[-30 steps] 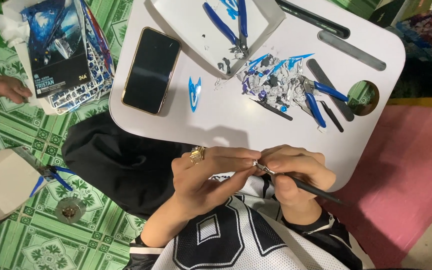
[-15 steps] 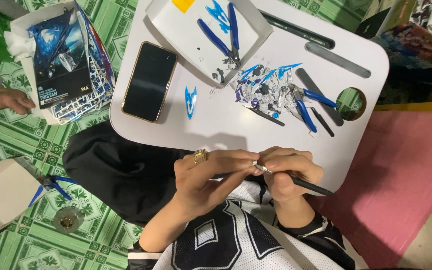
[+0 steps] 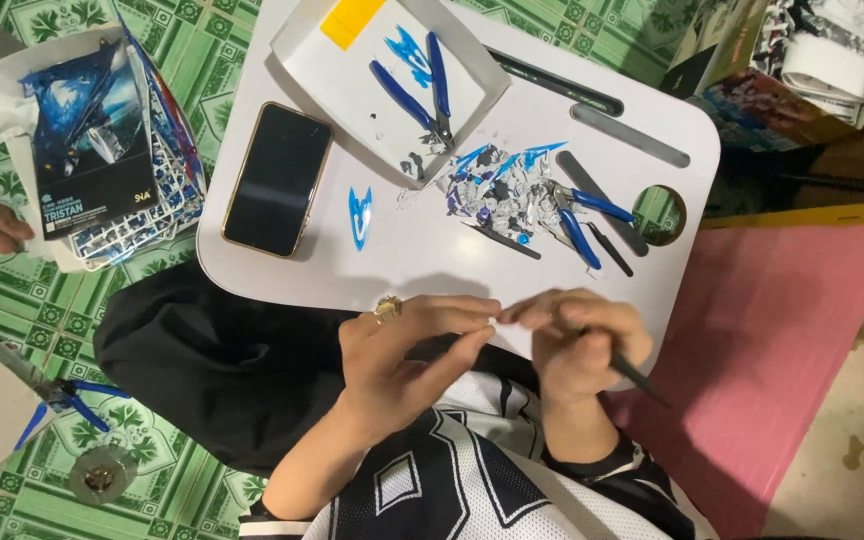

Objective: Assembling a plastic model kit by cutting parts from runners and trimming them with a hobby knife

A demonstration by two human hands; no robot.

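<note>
Both hands meet fingertip to fingertip: left hand [image 3: 407, 345] pinches something tiny, right hand [image 3: 582, 340] grips one dark tool [image 3: 642, 378].

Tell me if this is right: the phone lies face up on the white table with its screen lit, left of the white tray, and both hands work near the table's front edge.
One detail is wrong. In the head view the phone has a dark screen, not a lit one. The rest holds: it lies on the white table, left of the white tray, and the left hand and right hand meet at the near edge.
</note>
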